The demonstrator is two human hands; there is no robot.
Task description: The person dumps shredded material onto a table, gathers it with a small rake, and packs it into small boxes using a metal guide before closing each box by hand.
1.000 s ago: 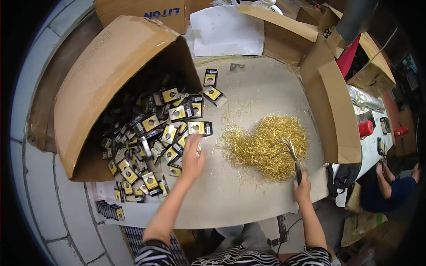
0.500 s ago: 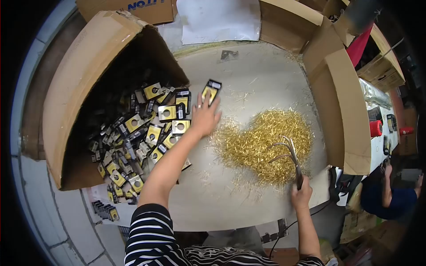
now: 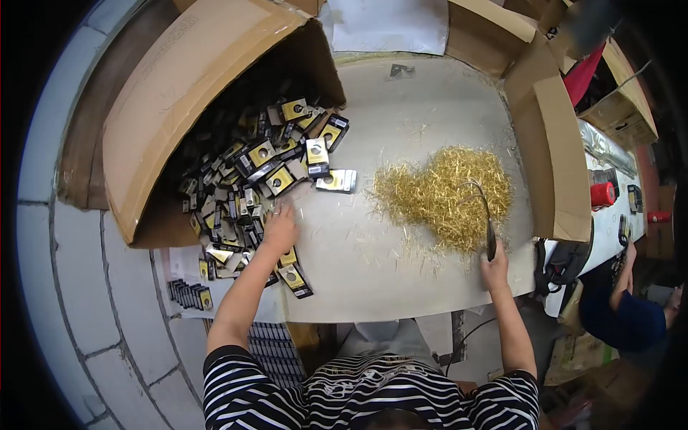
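Observation:
My left hand lies with fingers spread against the right edge of a pile of small black and yellow boxes, nothing gripped in it. The pile spills from a large tipped cardboard box. In my right hand is the dark handle of a small curved-tined rake. Its tines rest on a heap of thin gold-coloured pieces on the pale tabletop.
Cardboard walls border the table's right and back. A row of small boxes stands at the front left corner. At far right a person in dark blue sits by another table with a red roll.
My left hand has moved from the box at the upper middle back toward me, to the pile's edge. Several boxes now lie shifted against the pile. My right hand keeps the rake on the heap.

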